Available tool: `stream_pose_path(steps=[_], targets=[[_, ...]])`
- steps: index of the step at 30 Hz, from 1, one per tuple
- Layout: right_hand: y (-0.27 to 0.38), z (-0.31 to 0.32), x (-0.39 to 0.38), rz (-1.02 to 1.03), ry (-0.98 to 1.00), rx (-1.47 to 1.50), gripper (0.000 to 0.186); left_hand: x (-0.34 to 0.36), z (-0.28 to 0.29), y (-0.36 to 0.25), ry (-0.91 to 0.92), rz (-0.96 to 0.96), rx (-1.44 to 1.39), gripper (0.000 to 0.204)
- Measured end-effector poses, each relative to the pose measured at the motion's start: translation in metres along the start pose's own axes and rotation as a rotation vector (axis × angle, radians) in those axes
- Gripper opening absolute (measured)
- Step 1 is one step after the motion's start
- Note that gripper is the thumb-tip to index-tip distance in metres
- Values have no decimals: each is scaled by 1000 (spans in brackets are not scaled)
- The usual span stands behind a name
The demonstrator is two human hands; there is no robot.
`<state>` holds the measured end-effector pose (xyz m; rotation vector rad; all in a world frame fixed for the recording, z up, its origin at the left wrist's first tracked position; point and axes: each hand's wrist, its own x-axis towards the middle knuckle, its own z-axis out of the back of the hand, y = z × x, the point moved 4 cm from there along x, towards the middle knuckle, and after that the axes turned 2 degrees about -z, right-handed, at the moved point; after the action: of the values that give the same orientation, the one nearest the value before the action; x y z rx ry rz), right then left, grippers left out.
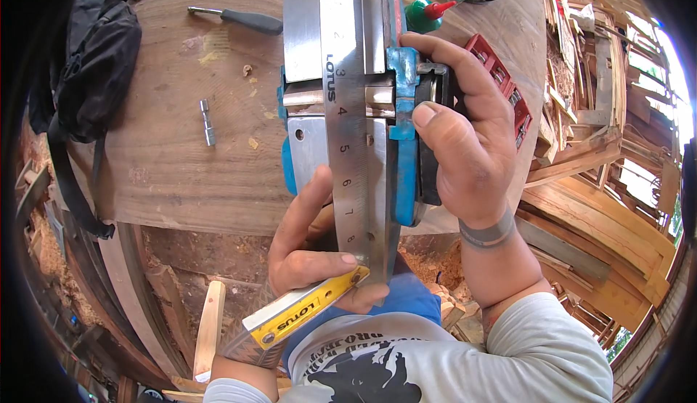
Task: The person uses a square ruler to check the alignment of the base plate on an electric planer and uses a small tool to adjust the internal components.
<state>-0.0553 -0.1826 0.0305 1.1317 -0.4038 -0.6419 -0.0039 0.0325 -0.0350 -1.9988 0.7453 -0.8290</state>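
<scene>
The widest passage runs over the brown wooden tabletop point(167, 178), between the black fabric bag point(98, 69) at left and the blue planer with silver sole plates point(377, 141). Low obstacles in this passage: the silver cylindrical socket point(208, 122) and, farther back, the grey-handled metal driver point(250, 21). Right-side access is restricted by the bare right hand point(472, 141) on the planer, the red case of metal bits point(501, 83) and the green red-tipped bottle point(417, 15). The bare left hand point(305, 250) and the yellow-handled steel square point(345, 127) obstruct near-side access
</scene>
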Motion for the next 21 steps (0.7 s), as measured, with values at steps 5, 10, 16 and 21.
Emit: stream_pose_path(steps=[5,10,16,21], targets=[[-2,0,-2,-86,-62,152,52,-6,3,4,52,32,-3,94],[0,3,-1,-21,23,-13,61,-7,4,0,76,78,9,100],[0,2,-1,-17,13,-17,61,-5,1,1,60,33,0,81],[0,3,-1,-11,23,7,61,-7,1,-1,23,124,-78,58]])
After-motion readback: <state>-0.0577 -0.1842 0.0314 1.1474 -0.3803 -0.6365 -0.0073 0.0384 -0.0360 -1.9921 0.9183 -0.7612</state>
